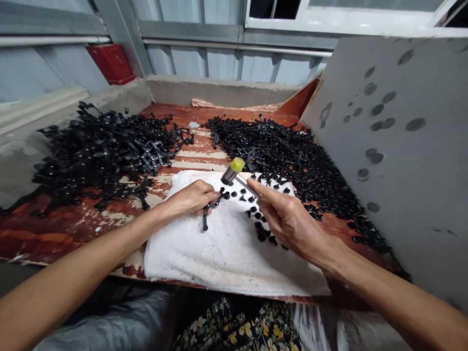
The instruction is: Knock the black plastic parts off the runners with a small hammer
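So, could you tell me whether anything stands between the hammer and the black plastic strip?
Nothing visible does: the hammer in the right hand hangs clear above the strip held by the left hand.

Pretty rough little workspace tbh. Straight ahead past the left hand [190, 199] there's a low grey concrete curb [219, 90] boxing in a wooden bench top [62, 239] with red paint peeling off it, and behind that a ribbed blue-grey metal wall [226, 63] with a long pale pipe [234, 45] running across. Up and left of that hand, a red box [110, 64] sits beside a steel post [122, 34]. Out past the right hand [288, 219], a big grey board [387, 122] covered in dark round smudges stands at a tilt, with a white-framed window [351, 19] above it. Light's flat and even, no harsh shadows.
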Available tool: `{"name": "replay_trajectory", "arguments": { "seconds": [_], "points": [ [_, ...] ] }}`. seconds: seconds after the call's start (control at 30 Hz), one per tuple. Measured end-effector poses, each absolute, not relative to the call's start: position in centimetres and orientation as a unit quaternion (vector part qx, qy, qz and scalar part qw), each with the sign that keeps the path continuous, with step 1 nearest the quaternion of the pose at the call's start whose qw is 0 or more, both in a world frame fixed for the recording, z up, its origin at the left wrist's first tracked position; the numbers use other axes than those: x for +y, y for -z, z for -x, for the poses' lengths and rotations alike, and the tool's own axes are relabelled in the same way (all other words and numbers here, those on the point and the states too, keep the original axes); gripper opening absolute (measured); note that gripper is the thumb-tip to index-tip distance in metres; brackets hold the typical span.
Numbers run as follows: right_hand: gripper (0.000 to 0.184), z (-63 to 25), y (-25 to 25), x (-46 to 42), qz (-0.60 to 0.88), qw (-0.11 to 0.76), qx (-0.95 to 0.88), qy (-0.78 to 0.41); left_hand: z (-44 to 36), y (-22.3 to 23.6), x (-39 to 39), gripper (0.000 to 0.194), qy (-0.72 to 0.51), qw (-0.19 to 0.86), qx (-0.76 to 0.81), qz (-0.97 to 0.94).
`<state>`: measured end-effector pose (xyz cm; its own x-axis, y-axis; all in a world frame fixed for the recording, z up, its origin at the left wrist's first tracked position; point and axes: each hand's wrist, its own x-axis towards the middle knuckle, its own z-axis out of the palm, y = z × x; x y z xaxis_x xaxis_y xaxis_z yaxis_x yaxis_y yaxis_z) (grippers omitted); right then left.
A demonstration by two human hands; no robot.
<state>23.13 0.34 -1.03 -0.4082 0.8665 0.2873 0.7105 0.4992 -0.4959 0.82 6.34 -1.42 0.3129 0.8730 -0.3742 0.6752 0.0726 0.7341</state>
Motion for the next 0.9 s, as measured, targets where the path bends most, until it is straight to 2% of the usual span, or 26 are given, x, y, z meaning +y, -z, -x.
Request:
{"name": "replay_trajectory", "arguments": {
  "seconds": [0.1,0.2,0.3,0.43,0.53,0.6,0.67,0.77,0.9],
  "points": [
    [0.036,-22.8,0.6,1.7,0.485,0.328,-0.764,-0.273,-0.7,1.0,5.6,0.03,-0.117,0.429,0.509,-0.737],
    [0.014,-22.1,0.8,2.8,0.487,0.305,-0.733,-0.364,-1.2,0.2,4.4,0.031,-0.109,0.399,0.442,-0.796],
    [0.002,-21.5,1.0,2.9,0.484,0.294,-0.718,-0.404,-1.9,-0.7,3.3,0.029,-0.087,0.361,0.416,-0.83],
    [0.01,-21.1,0.9,2.0,0.49,0.297,-0.674,-0.467,-2.0,-0.7,2.5,0.027,-0.089,0.336,0.424,-0.836],
    [0.009,-21.1,0.6,1.6,0.508,0.314,-0.623,-0.505,-1.4,-0.1,2.3,0.019,-0.197,0.39,0.489,-0.755],
    [0.007,-21.0,0.6,1.6,0.523,0.334,-0.587,-0.52,-1.2,0.3,2.1,0.044,-0.288,0.475,0.543,-0.63],
    [0.008,-20.8,0.7,1.6,0.532,0.352,-0.56,-0.528,-1.4,0.6,1.9,0.057,-0.331,0.585,0.555,-0.489],
    [0.009,-20.2,1.0,1.7,0.537,0.364,-0.542,-0.534,-2.4,0.8,1.6,0.047,-0.337,0.7,0.51,-0.369],
    [0.008,-20.1,1.3,1.5,0.539,0.363,-0.542,-0.533,-3.5,0.8,2.1,0.02,-0.336,0.706,0.508,-0.361]
  ]
}}
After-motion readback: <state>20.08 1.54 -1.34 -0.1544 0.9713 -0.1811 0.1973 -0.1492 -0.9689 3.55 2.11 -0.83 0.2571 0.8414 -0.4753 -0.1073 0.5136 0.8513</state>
